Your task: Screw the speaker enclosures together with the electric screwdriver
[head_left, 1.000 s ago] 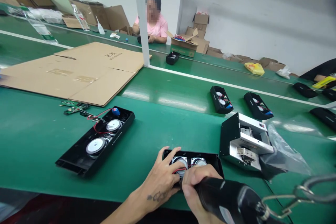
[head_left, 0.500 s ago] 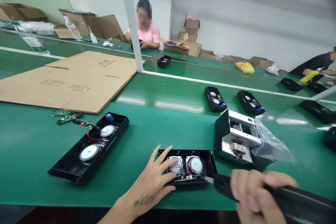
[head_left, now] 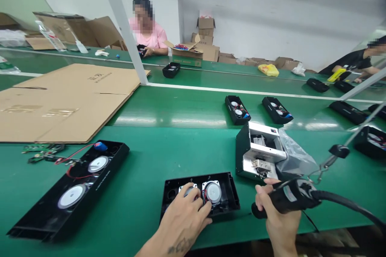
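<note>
Left hand (head_left: pixel 185 215) is resting half-curled in the black speaker casing (head_left: pixel 228 194) on the green bench (head_left: pixel 144 217), its fingers now reaching toward the right speaker (head_left: pixel 213 192) instead of spreading across the casing's left end; whether they are pinching a wire is hard to tell, since they are hiding it. Right hand (head_left: pixel 280 227) is gripping the black driver (head_left: pixel 301 196), which is now hanging right of the casing rather than aiming into it. Driving is probably pausing while the left hand is working inside the casing.
</note>
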Available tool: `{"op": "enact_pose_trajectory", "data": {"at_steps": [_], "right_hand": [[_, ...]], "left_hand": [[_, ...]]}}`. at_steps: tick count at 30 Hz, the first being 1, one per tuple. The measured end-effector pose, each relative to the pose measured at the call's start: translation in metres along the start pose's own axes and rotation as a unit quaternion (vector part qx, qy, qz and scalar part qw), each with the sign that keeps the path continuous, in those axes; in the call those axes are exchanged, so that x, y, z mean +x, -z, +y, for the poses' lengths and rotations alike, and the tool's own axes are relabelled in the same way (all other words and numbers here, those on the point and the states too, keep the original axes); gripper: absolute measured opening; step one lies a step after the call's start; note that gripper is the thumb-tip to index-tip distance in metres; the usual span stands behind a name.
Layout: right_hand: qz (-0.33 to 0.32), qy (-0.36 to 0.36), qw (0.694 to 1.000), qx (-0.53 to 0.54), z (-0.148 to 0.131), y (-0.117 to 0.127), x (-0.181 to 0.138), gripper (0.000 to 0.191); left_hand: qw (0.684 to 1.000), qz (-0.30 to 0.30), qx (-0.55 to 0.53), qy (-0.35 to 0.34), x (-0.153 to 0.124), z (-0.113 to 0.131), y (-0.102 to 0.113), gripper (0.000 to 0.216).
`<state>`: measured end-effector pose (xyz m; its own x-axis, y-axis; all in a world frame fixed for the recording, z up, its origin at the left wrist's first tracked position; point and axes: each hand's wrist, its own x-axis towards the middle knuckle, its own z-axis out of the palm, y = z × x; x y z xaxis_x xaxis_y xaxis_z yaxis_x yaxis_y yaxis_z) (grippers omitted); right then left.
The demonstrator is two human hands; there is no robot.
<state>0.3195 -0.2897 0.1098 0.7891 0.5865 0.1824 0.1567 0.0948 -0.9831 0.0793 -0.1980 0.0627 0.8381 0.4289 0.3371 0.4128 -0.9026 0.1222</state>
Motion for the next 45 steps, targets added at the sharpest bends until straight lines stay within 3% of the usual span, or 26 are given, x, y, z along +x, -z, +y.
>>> {"op": "enact_pose_trajectory", "data": {"at_steps": [7, 14, 19, 22, 25, 28, 32, 36, 40, 45], "right_hand": [[0.013, -0.019, 0.999, 0.032, -0.007, -0.004, 0.003, 0.038], [0.005, -0.013, 1.000, 0.022, 0.002, -0.003, -0.003, 0.037], [-0.012, -0.021, 0.999, 0.043, 0.008, 0.005, 0.000, 0.033], [-0.008, 0.032, 0.995, 0.091, -0.011, 0.013, 0.020, 0.030], [0.089, 0.140, 0.976, 0.143, -0.043, 0.012, 0.051, 0.032], [0.125, 0.189, 0.967, 0.119, -0.058, 0.003, 0.080, 0.038], [0.083, 0.162, 0.982, 0.059, -0.047, -0.009, 0.101, 0.037], [0.017, 0.132, 0.991, 0.028, -0.035, -0.010, 0.105, 0.038], [-0.079, 0.084, 0.993, 0.001, -0.033, -0.001, 0.089, 0.033], [-0.121, 0.065, 0.987, 0.089, -0.040, 0.018, 0.050, 0.026]], "left_hand": [[0.997, 0.073, 0.004, -0.025, 0.001, 0.005, 0.001, 0.015], [0.995, 0.087, -0.003, -0.047, 0.004, 0.003, 0.004, 0.041], [0.994, 0.101, -0.007, -0.048, 0.004, 0.003, 0.003, 0.046], [0.996, 0.086, 0.006, -0.028, 0.003, 0.005, 0.001, 0.047], [0.997, 0.074, 0.018, -0.019, 0.000, 0.006, -0.002, 0.042], [0.997, 0.065, 0.031, -0.018, -0.003, 0.005, -0.005, 0.032], [0.997, 0.071, 0.037, -0.015, -0.003, 0.003, -0.006, 0.022], [0.997, 0.062, 0.040, -0.014, -0.003, 0.004, -0.006, 0.028], [0.996, 0.069, 0.053, -0.008, -0.004, 0.006, -0.007, 0.035], [0.996, 0.065, 0.054, -0.012, -0.004, 0.006, -0.007, 0.040]]}}
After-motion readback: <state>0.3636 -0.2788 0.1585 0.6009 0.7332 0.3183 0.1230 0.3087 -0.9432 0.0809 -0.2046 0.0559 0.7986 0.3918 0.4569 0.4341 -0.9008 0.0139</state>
